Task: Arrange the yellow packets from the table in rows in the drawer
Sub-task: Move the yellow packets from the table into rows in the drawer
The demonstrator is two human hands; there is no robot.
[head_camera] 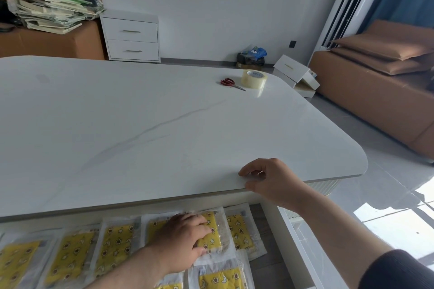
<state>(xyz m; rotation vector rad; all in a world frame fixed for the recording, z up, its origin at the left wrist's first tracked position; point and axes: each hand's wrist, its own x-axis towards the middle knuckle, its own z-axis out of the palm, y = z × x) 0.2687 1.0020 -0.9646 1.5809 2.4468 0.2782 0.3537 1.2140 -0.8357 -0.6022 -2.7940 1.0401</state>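
Several yellow packets in clear wrappers lie side by side in the open drawer (265, 263) under the table's front edge. My left hand (183, 239) lies flat on one yellow packet (211, 234) near the right end of the back row, fingers pressing it down. To its right lies another packet (242, 230), and a front-row packet (220, 277) sits below it. More packets (115, 244) run off to the left. My right hand (267, 178) rests on the white table's (164, 124) front edge, fingers curled, holding nothing. I see no packets on the tabletop.
Red-handled scissors (231, 83) and a roll of clear tape (254, 78) sit at the table's far right. Behind stand a white two-drawer cabinet (131, 37), a brown sofa with stacked papers (51, 7), brown cushions (387, 49) at right, and white boxes (296, 75) on the floor.
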